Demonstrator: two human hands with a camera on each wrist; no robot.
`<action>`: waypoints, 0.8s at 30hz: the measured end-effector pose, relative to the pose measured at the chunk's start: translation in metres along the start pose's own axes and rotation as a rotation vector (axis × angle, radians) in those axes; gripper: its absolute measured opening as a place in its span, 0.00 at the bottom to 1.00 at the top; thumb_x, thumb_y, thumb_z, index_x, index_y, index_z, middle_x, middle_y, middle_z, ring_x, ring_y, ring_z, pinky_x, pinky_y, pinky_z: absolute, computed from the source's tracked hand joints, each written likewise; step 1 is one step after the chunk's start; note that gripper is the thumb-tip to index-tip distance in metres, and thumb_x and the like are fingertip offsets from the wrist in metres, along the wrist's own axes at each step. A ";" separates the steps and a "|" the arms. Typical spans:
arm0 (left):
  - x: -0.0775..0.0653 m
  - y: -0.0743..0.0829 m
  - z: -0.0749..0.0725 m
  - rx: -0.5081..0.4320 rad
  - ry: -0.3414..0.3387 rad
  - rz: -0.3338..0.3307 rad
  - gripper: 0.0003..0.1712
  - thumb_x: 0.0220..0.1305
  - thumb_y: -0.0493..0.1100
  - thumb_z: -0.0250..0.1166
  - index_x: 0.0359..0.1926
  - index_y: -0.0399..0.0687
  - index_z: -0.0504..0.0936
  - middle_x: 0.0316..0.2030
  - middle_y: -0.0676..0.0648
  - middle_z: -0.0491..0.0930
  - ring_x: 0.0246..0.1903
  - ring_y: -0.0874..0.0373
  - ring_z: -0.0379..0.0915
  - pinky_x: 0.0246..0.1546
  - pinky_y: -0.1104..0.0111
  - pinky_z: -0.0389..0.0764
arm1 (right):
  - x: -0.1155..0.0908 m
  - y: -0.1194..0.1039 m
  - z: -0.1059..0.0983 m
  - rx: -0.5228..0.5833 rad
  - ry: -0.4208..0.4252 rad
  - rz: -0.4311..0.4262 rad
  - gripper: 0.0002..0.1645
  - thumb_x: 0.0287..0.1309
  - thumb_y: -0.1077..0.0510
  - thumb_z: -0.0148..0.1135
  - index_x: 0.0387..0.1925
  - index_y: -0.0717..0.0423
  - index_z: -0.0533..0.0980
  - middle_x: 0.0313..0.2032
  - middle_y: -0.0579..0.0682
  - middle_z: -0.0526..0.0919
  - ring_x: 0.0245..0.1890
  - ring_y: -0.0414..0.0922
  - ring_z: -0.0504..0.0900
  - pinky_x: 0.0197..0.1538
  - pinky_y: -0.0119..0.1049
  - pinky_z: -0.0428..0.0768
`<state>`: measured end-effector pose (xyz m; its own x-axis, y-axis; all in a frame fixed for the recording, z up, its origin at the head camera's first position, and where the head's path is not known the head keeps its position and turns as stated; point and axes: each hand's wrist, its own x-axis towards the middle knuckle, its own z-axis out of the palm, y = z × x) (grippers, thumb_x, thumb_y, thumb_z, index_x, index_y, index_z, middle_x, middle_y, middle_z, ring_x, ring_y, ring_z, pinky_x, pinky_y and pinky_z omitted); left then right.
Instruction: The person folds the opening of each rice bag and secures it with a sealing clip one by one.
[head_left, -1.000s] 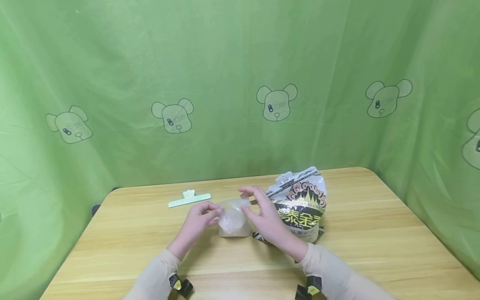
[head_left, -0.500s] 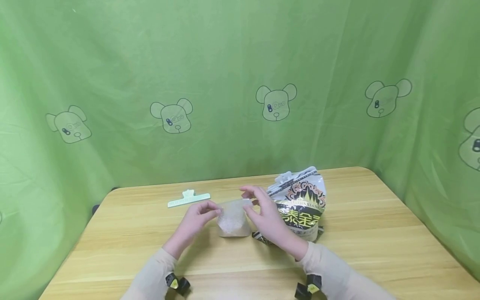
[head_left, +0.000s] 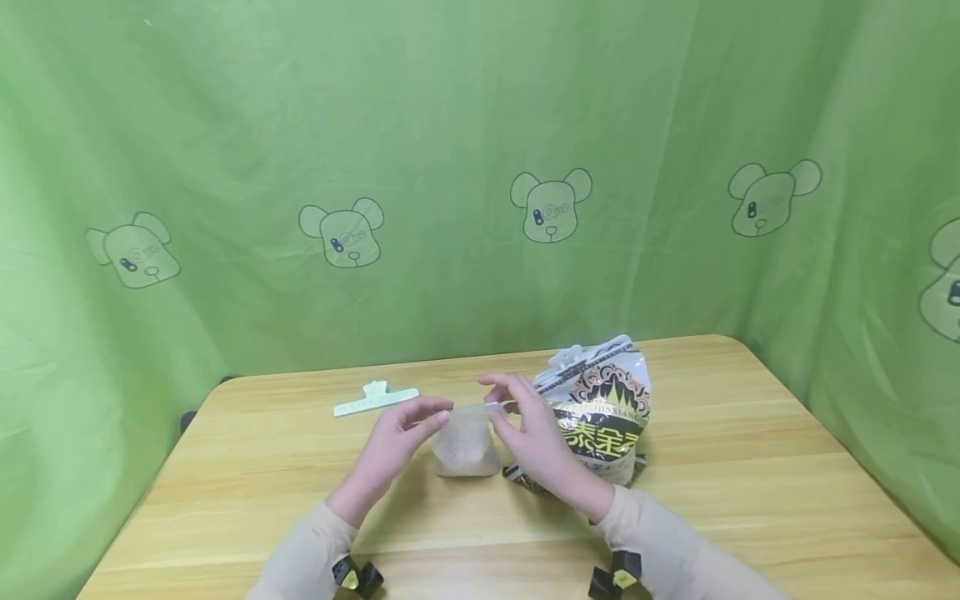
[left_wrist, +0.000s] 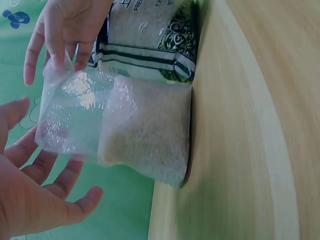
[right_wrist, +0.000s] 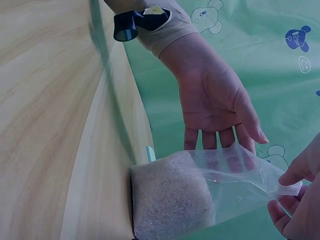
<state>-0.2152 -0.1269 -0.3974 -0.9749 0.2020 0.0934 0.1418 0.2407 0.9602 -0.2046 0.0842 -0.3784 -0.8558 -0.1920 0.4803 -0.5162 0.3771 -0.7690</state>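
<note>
The clear bag (head_left: 467,448) of grains stands on the table (head_left: 750,483), well apart from the side edges. The right hand (head_left: 536,433) pinches its top corner; the left hand (head_left: 393,442), fingers spread, touches it. A large packet (head_left: 615,396) leaves narrow room at right.

Bright, even light fills the head view; both wrist views look dimmer; glare speckles the clear bag (left_wrist: 117,117); soft shadows cross the table (head_left: 480,521).

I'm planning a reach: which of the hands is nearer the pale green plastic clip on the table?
Left. The left hand is by the right end of the clip; the right hand is farther right, at the right side of the clear plastic grain bag.
</note>
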 end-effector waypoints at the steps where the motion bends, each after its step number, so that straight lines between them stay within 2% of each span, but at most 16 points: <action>1: -0.001 0.000 0.001 -0.006 0.007 0.002 0.18 0.65 0.49 0.64 0.52 0.48 0.82 0.52 0.46 0.83 0.56 0.53 0.77 0.63 0.54 0.73 | 0.000 0.000 0.000 -0.004 0.001 0.002 0.28 0.55 0.72 0.61 0.57 0.53 0.73 0.42 0.51 0.81 0.44 0.43 0.80 0.51 0.38 0.81; 9: -0.001 -0.001 0.008 -0.012 0.014 0.013 0.16 0.67 0.46 0.62 0.52 0.46 0.83 0.53 0.46 0.83 0.58 0.52 0.75 0.66 0.53 0.71 | -0.002 -0.001 0.000 -0.016 0.006 -0.013 0.27 0.55 0.72 0.61 0.57 0.55 0.74 0.42 0.52 0.81 0.43 0.44 0.80 0.49 0.36 0.82; 24: 0.000 -0.001 0.014 0.012 0.091 0.025 0.11 0.64 0.45 0.65 0.45 0.46 0.86 0.46 0.46 0.86 0.49 0.56 0.80 0.57 0.59 0.79 | -0.001 0.000 0.002 -0.001 0.009 -0.047 0.27 0.54 0.73 0.61 0.56 0.53 0.75 0.40 0.52 0.81 0.41 0.44 0.81 0.48 0.35 0.83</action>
<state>-0.2126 -0.1143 -0.4023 -0.9826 0.1207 0.1414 0.1678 0.2482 0.9541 -0.2035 0.0830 -0.3796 -0.8302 -0.2013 0.5199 -0.5560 0.3683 -0.7451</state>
